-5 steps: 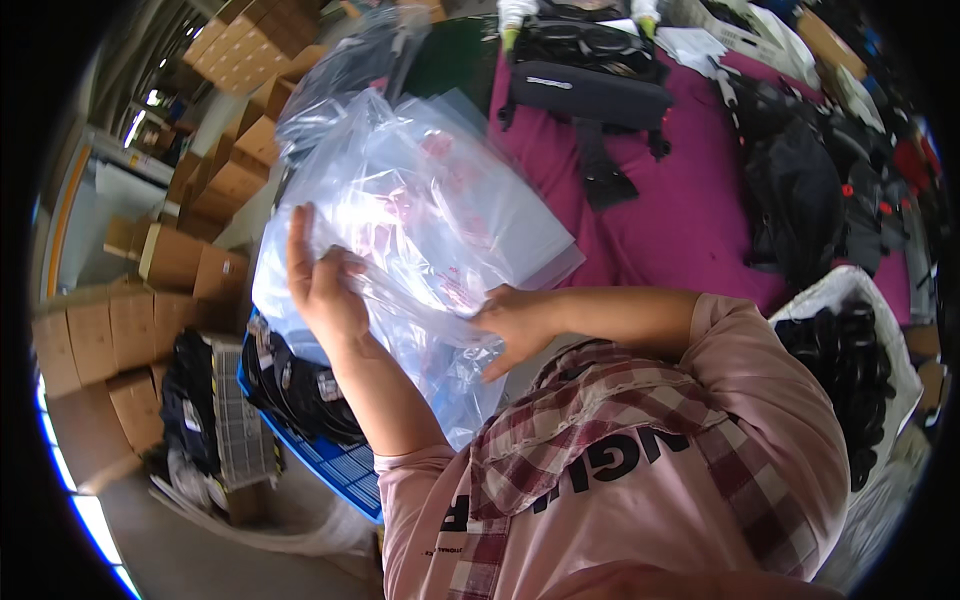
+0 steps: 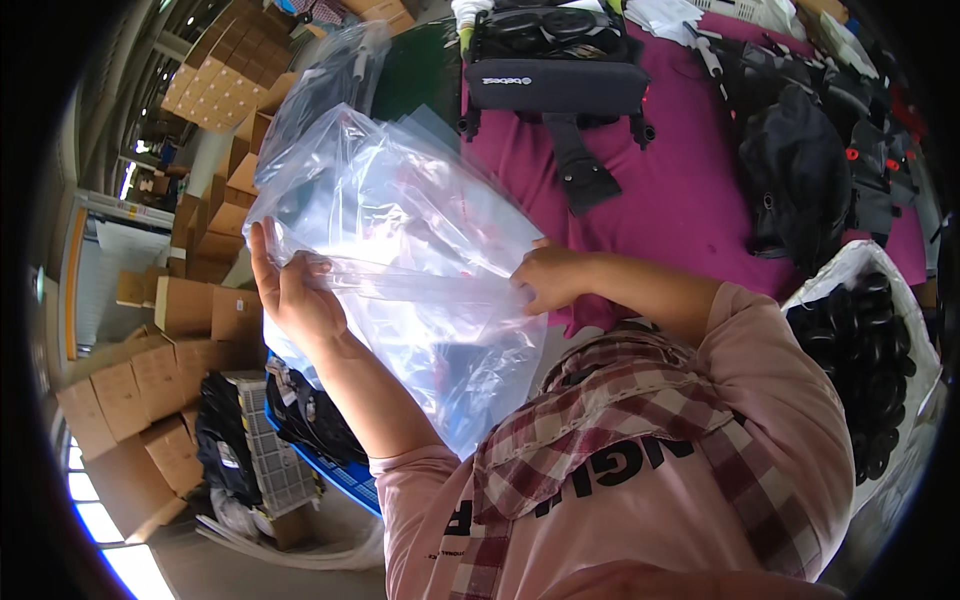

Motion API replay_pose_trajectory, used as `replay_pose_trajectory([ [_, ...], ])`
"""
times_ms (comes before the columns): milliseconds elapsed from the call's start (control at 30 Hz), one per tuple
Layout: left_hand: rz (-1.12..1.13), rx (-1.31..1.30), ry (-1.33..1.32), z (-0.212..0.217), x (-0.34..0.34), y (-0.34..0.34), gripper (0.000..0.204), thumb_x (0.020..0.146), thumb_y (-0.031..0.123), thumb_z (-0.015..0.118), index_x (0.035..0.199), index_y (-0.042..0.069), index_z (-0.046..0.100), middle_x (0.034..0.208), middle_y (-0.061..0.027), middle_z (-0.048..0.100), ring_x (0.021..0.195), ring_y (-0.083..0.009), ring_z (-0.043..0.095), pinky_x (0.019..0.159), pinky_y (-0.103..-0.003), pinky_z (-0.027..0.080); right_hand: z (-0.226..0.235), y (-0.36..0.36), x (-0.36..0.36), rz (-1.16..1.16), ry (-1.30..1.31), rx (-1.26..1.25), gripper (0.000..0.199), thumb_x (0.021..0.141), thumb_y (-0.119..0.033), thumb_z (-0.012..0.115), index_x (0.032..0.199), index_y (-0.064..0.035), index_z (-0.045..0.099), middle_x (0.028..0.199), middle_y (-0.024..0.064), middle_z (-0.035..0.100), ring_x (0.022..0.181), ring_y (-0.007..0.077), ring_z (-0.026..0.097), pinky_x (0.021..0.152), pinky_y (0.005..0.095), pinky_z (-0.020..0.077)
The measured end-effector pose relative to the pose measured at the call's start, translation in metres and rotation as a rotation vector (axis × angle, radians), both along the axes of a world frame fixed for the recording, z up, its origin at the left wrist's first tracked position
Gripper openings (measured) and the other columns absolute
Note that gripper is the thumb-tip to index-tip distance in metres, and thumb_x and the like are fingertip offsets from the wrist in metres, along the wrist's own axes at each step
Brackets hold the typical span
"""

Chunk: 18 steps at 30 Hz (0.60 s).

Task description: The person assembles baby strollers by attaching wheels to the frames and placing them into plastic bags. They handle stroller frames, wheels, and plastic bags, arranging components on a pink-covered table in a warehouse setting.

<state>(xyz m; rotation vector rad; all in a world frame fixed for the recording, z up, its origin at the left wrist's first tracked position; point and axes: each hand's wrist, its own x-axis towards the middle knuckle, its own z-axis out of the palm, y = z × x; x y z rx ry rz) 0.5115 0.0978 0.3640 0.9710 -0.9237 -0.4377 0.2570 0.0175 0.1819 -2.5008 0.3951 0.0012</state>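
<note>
- Above the near left edge of the counter (image 2: 680,215), a clear plastic bag (image 2: 400,250) is held up in the air between both hands, in front of the chest and clear of the magenta cloth.
- Its left side is gripped by the left hand (image 2: 295,295), with the fingers (image 2: 262,255) stretched up along the film and the thumb laid across the stiffer strip at the mouth.
- The right end of that strip is pinched by the right hand (image 2: 550,280), whose fingers are curled shut on it.
- The bag is judged very light, limp and slippery; the film would crumple and slide, so the firmer mouth strip is judged the best place to be gripped.
- At the far edge of the counter a dark padded case (image 2: 555,85) with a strap is laid, marked by a small pale logo.
- Toward the right edge black bags (image 2: 800,170) are heaped.
- Beyond the left edge, plain brown cartons (image 2: 150,370) are stacked, and a blue crate (image 2: 330,465) of dark goods is seen below.
- At the right, a white sack (image 2: 850,270) of black round pieces is seen.
</note>
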Motion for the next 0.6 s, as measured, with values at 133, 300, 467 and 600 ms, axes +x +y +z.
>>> replay_pose_trajectory([
  [133,0.088,0.119,-0.072,0.010,-0.030,-0.083,0.063,0.078,-0.013,0.039,0.140,-0.002,0.035,0.145,-0.0180,0.034,0.074,-0.0142,0.055,0.064,-0.024,0.045,-0.024,-0.056,-0.011,0.051,0.027,-0.060,0.045,0.070,-0.044,0.069,0.097,-0.0075,0.068,0.099,0.0146,0.066,0.104,0.0323,0.057,0.094,0.0489,0.0351],
  [300,0.168,0.470,-0.255,-0.018,-0.062,-0.196,0.072,0.074,-0.008,0.046,0.143,-0.005,0.026,0.148,-0.0177,0.030,0.067,-0.0136,0.053,0.068,-0.029,0.050,-0.099,-0.146,-0.032,0.009,0.215,0.124,0.053,0.072,-0.050,0.067,0.108,-0.0120,0.068,0.111,0.0144,0.065,0.113,0.0315,0.054,0.088,0.0438,0.0456],
  [467,0.125,0.687,-0.187,-0.084,-0.063,-0.290,0.067,0.077,-0.005,0.041,0.142,-0.006,0.027,0.110,-0.0194,0.057,0.061,-0.0158,0.058,0.059,-0.030,0.052,-0.161,-0.171,-0.066,-0.120,-0.004,0.051,0.048,0.070,-0.047,0.069,0.108,-0.0174,0.069,0.140,0.0114,0.045,0.134,0.0350,0.030,0.102,0.0506,0.0324],
  [600,0.137,0.806,-0.249,-0.098,-0.069,-0.319,0.066,0.077,-0.005,0.042,0.142,-0.005,0.029,0.115,-0.0198,0.055,0.061,-0.0154,0.056,0.061,-0.029,0.052,-0.151,-0.164,-0.065,-0.074,-0.114,0.107,0.041,0.069,-0.043,0.072,0.097,-0.0120,0.073,0.140,0.0108,0.043,0.137,0.0396,0.023,0.105,0.0541,0.0243],
])
